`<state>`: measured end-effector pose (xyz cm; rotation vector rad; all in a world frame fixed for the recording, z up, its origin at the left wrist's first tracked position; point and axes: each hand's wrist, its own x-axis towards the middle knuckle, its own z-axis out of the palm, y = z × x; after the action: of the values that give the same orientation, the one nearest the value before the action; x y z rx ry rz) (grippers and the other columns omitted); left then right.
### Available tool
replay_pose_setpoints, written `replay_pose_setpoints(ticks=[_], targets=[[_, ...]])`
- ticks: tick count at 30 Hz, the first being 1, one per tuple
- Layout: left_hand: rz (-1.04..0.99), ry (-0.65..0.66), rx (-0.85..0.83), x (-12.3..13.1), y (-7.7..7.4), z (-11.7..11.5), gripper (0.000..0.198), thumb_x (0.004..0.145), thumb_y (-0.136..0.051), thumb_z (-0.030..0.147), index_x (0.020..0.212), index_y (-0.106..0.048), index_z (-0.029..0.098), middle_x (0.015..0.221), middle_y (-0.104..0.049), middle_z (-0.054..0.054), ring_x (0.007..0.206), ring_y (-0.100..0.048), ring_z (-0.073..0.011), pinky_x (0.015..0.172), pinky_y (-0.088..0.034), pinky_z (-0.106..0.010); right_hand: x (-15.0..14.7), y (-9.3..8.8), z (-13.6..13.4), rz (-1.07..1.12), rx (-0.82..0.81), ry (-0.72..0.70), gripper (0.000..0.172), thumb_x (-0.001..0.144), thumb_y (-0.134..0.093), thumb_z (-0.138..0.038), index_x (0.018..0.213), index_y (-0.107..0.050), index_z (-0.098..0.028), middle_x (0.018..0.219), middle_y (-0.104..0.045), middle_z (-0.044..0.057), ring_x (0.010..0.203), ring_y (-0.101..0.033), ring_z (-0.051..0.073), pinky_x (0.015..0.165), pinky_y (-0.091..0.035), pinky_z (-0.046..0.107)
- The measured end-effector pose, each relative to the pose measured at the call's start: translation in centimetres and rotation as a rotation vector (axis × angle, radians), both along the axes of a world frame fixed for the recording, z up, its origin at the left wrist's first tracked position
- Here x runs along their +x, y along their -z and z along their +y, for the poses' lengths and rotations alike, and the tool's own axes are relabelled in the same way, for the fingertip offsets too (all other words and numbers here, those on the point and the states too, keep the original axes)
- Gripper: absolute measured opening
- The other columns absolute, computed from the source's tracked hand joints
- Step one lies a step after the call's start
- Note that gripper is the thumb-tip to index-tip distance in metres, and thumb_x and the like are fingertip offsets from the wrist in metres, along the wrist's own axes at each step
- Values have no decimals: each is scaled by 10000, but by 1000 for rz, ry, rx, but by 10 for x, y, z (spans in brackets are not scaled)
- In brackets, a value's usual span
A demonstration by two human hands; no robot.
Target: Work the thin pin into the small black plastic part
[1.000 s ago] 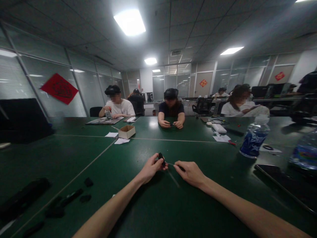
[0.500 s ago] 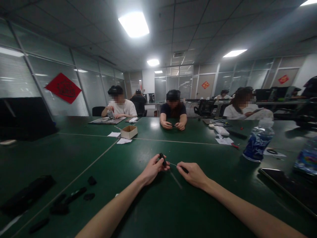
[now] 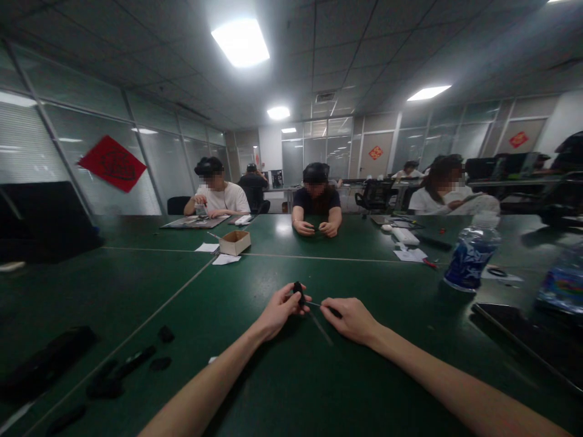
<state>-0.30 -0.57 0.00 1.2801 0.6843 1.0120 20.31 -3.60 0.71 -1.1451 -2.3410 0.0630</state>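
Note:
Above the green table, my left hand is closed around a small black part, held roughly upright between thumb and fingers. My right hand grips a thin screwdriver. Its dark handle is mostly hidden in the palm, and its slim metal shaft points left to the black part. Whether the tip touches the part or sits inside it I cannot tell. Several loose black pieces lie on the table to the left of my left forearm.
A larger black object lies at the far left. On the right are a phone and a water bottle. Further off stand a small cardboard box and white papers. Across the table sits a person handling something small.
My right hand has shifted slightly left, bringing the screwdriver nearer the black part. The left hand keeps its hold. The whole view has moved a little.

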Motion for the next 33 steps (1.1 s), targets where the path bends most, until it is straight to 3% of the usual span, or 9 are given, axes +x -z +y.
replay_pose_setpoints(ticks=[7,25,33], targets=[[52,3,48,0,-4,-3,362,776,-616,388,1032,-521,149,968,-641,-112,739,-605,-148,686,-447,-276,1,4,2,-33,65,6,288,917,-367,-303,862,-626,-190,697,-651,23,588,-588,127,561,-384,216],[73,-3,62,0,-4,-3,346,772,-611,399,997,-534,148,929,-646,-100,715,-602,-144,668,-450,-265,3,5,3,-24,30,-28,242,898,-411,-316,901,-615,-185,719,-651,31,596,-579,131,569,-394,223],[65,-33,40,1,-3,-2,366,754,-627,405,989,-528,144,858,-643,-73,669,-594,-130,648,-451,-253,4,7,4,-35,16,-31,272,929,-369,-319,957,-600,-178,820,-668,53,710,-617,152,655,-435,242]])
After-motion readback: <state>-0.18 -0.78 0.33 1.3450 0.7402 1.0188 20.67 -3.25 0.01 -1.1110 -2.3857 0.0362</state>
